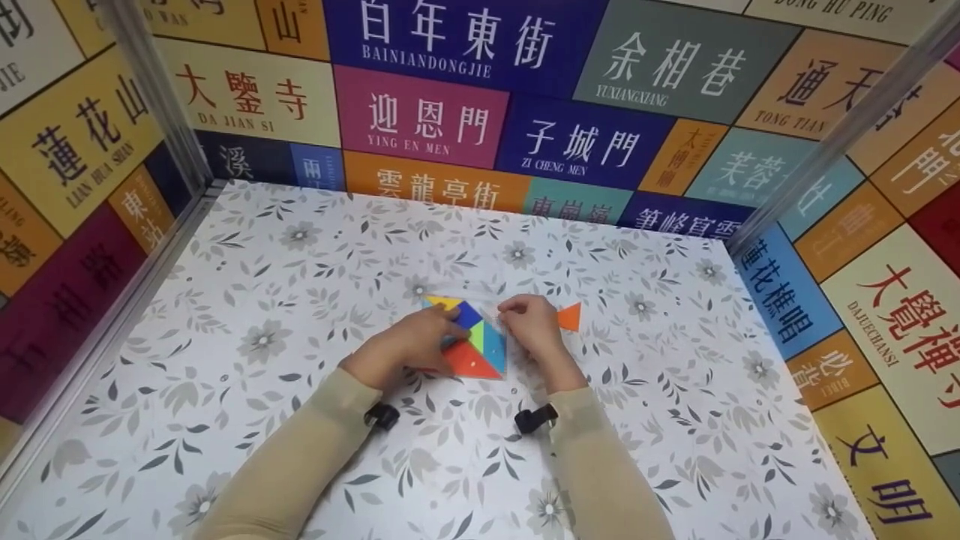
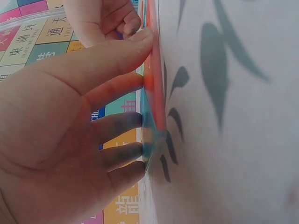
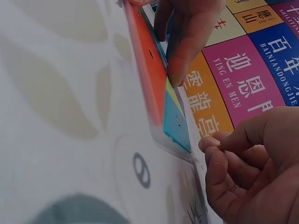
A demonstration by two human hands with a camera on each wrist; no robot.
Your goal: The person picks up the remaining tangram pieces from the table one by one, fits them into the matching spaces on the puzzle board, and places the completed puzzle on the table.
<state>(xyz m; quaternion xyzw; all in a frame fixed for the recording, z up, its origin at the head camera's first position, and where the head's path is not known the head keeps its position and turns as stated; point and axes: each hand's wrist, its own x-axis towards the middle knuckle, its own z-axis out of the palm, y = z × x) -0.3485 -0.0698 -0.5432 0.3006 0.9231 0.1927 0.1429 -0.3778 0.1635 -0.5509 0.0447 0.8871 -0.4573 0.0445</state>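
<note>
Flat coloured tangram pieces lie together in a clear tray [image 3: 176,152] on the table. Among them are a red triangle [image 1: 478,365], a dark blue piece [image 1: 468,315], a yellow piece [image 1: 438,303], a light green piece [image 1: 477,337] and a teal triangle [image 1: 493,346]. My left hand [image 1: 417,339] rests on the pieces with fairly straight fingers, its thumb touching the near red edge. My right hand [image 1: 531,322] is just right of the tray, fingers curled and thumb tip against the fingertips; nothing shows between them. Beyond its knuckles lies an orange triangle [image 1: 570,317], partly hidden by that hand.
A white tablecloth [image 1: 300,300] with grey flowers and leaves covers the table. Colourful panels with Chinese lettering [image 1: 420,120] stand along the back and sides. Clear upright posts [image 1: 169,112] mark the back corners.
</note>
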